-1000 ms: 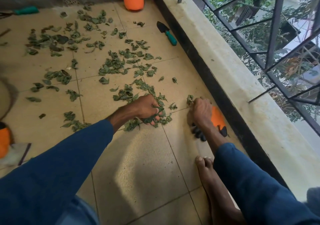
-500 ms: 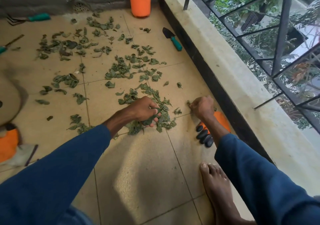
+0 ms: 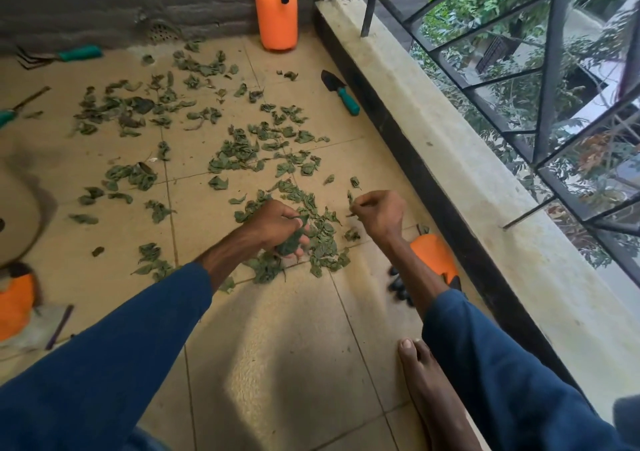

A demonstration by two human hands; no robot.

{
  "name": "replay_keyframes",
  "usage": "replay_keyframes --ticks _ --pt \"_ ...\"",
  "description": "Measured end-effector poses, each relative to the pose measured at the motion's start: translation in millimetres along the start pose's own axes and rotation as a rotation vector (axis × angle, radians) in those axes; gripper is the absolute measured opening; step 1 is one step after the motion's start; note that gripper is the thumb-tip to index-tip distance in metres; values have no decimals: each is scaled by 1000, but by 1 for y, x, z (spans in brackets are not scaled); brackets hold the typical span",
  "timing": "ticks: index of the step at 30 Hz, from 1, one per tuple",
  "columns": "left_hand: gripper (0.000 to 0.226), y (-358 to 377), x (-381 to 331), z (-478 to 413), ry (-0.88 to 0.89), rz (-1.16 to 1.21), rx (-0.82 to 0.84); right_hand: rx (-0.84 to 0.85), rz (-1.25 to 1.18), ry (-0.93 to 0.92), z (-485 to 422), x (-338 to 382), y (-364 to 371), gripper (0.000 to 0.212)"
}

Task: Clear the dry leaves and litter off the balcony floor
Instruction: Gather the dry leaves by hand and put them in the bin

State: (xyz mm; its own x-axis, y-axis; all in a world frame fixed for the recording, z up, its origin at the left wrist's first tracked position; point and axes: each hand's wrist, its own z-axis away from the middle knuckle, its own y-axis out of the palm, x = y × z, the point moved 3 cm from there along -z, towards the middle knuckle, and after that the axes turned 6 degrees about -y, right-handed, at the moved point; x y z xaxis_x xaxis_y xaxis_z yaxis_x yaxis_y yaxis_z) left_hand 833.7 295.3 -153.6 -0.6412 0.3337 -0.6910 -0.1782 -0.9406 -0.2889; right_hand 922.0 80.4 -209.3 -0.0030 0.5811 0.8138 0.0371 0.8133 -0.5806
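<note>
on the tiled balcony floor the dry leaves lie scattered ahead of us, our left hand curled round a clump and our right hand pinching a few, so we should rake them into one heap before lifting

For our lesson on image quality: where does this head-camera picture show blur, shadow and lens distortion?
Head view: the orange glove with black fingertips is smeared by blur; soft shadows frame a paler patch on the beige floor tiles; the dark metal railing bars lean and splay, likely wide-angle distortion.
</note>
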Motion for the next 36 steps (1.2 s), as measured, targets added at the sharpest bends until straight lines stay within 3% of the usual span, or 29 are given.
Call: replay_keyframes --ticks 3,7,13,17,22,27,30,32,36 --pt "22 -9 4 -2 -70 159 -88 27 -284 44 10 35 10 16" --pt "22 -24 9 6 -160 328 -216 139 -486 85 28 76 30 34" --pt "23 -31 14 8 -256 708 -115 292 -538 70 59 112 60 22" --pt "40 -30 13 6 -253 791 -111 310 -539 100 71 121 67 19" --pt "52 -23 13 7 -261 770 -91 318 -394 -25 75 122 65 13" --pt "40 -20 13 10 -202 594 -133 421 -260 -229 74 125 53 9" --pt "31 -20 14 10 -180 496 -162 482 -313 -177 68 116 40 14" --pt "24 -21 15 10 -167 474 -173 429 -316 -97 60 95 29 14" --pt "25 -24 18 10 -156 466 -138 184 142 -151 35 25 15 18"
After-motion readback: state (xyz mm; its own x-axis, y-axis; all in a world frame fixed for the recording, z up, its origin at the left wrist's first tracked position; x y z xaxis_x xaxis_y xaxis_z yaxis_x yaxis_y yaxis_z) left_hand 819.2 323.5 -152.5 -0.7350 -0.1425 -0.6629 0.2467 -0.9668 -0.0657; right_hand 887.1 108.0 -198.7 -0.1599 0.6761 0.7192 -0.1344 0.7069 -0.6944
